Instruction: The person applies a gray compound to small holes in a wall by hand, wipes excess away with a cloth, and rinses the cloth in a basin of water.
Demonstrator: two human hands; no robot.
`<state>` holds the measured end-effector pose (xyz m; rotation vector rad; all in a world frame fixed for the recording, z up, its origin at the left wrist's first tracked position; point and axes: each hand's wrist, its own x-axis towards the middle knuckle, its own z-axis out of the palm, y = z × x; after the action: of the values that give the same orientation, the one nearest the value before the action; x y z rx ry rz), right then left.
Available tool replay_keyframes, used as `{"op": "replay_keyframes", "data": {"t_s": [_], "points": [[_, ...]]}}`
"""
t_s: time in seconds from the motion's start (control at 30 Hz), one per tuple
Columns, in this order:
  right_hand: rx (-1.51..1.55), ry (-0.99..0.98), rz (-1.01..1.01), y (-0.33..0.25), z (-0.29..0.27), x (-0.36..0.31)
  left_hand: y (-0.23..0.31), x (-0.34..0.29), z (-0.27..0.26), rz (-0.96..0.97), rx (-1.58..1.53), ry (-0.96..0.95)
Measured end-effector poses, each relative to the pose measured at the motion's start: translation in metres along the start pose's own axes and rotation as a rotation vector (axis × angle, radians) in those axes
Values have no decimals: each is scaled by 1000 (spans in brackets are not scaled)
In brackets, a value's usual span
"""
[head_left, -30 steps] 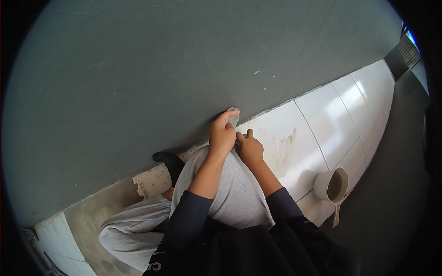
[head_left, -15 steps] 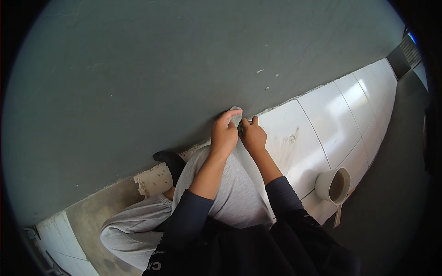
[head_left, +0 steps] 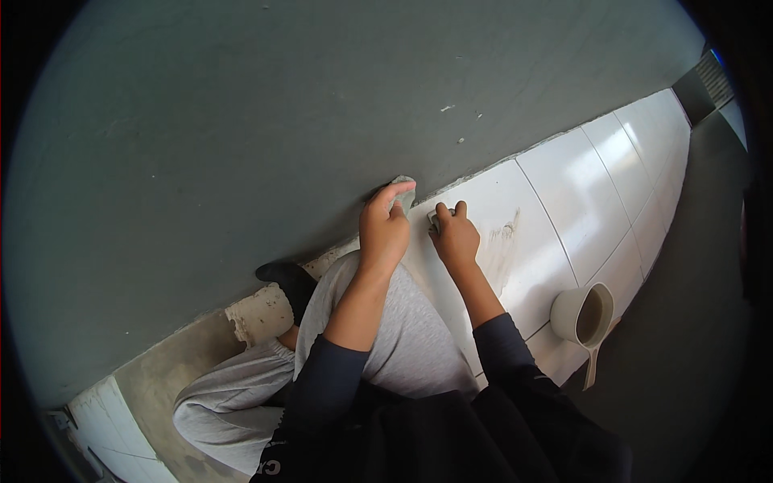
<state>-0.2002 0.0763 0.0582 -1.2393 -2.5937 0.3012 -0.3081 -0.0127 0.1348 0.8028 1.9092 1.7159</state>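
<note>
My left hand (head_left: 385,229) is up against the foot of the grey wall (head_left: 266,145), its thumb and fingers closed round a pale grey, flattish lump (head_left: 407,196). The lump stands by the seam where the wall meets the white tiles (head_left: 515,233). A short way to the right, over the tiles, my right hand (head_left: 457,237) grips a small, dark greyish piece (head_left: 436,219), partly covered by the fingers. Its kind cannot be made out. Dirty smears (head_left: 506,229) mark the tile just right of this hand.
A whitish dipper (head_left: 568,318) with a handle, holding murky liquid, stands near the tiles' right edge. Beyond that edge lies a dark lower surface (head_left: 676,306). My bent legs in grey trousers (head_left: 403,330) fill the near middle. A broken, bare cement patch (head_left: 262,314) shows at left.
My right hand has drawn away from the left one, rightward over the tile, with its small piece. The left hand keeps its lump at the wall seam. The whole view has shifted slightly.
</note>
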Motion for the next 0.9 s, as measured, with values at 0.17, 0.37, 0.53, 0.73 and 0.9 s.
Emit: {"op": "replay_keyframes", "data": {"t_s": [0.17,0.37,0.53,0.73,0.9], "points": [[-8,28,33,7,-1,29,12,3,-2,-36,78,-60],[-31,-153,36,17,-19,-65,5,4,-7,-19,78,-48],[-33,-96,23,26,-15,-61,0,0,1,6,81,-15],[-28,6,81,28,-5,35,3,0,3,59,112,-28],[-8,-118,52,23,-12,8,-3,1,-9,115,169,-33]]}}
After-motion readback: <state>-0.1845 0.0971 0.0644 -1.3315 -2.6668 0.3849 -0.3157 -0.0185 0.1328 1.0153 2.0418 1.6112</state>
